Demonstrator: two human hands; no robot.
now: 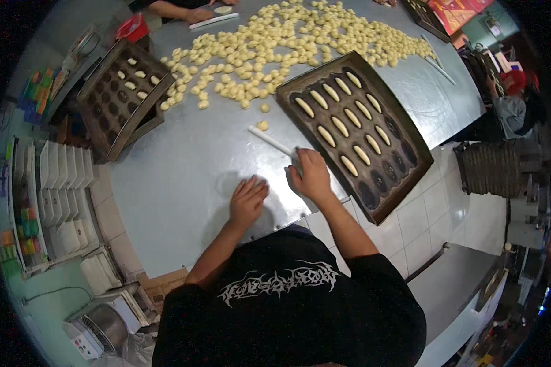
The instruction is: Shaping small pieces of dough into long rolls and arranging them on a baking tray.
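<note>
Right hand (312,176) half-curled at rolling pin (269,140) end, grip unclear; left hand (248,200) flat, seemingly empty. Pin, pointing 10 o'clock: likely light, stiff; take mid-length.

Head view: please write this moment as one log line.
left hand: over metal table | right hand: at white rod | mould tray: partly filled

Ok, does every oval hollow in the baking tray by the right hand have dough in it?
No: beside the elongated dough pieces, several dark oval hollows toward the baking tray's near and right sides are bare.
</note>
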